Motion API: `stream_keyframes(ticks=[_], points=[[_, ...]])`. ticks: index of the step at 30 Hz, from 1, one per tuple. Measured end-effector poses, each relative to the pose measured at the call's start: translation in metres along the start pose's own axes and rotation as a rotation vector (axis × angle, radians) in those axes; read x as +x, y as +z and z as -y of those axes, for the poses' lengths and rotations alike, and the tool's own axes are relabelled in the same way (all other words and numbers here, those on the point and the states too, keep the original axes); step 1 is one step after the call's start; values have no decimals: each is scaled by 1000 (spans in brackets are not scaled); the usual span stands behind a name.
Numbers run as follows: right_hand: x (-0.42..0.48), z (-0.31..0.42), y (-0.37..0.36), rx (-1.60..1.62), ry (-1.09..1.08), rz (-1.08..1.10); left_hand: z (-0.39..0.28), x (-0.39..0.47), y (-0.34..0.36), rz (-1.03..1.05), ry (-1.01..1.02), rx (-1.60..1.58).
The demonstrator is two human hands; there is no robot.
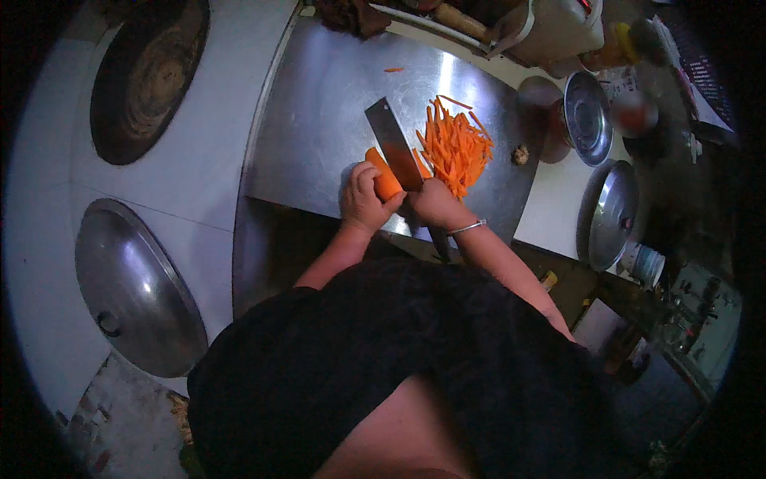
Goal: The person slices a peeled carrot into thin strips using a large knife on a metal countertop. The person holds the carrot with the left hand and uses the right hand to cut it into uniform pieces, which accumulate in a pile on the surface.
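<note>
A metal cutting surface lies before me. On it my left hand grips a thick piece of carrot from its left side. My right hand, with a bangle at the wrist, is closed around the handle end of a cleaver. The blade lies along the right side of the carrot piece; whether they touch is not clear. A little cut carrot shows just right of the blade. Further right is a heap of carrot strips, and one loose strip lies near the back.
A wok and a large domed metal lid are at the left. A small brownish lump lies near the cutting surface's right edge. Beyond it stand a metal bowl and another lid. A pale plastic container is at the back right.
</note>
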State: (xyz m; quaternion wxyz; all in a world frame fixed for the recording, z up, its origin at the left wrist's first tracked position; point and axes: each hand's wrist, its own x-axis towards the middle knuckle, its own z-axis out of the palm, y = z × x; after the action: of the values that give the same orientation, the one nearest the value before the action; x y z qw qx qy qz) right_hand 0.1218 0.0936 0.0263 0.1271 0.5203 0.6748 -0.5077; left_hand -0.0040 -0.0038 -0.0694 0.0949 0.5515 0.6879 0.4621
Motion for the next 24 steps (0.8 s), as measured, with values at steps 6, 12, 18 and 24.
stream_keyframes(ticks=[6, 12, 18, 24], points=[[-25, -28, 2, -11, -140, -88, -2, -1, 0, -4, 5, 11], [-76, -31, -7, -130, -167, -82, -1, -2, 1, -11, -10, 31], [-95, -30, -9, -90, -34, -8, -2, -1, 0, 4, -18, 8], [-98, -18, -5, -40, 96, 12, 2, -4, 1, 49, -57, -6]])
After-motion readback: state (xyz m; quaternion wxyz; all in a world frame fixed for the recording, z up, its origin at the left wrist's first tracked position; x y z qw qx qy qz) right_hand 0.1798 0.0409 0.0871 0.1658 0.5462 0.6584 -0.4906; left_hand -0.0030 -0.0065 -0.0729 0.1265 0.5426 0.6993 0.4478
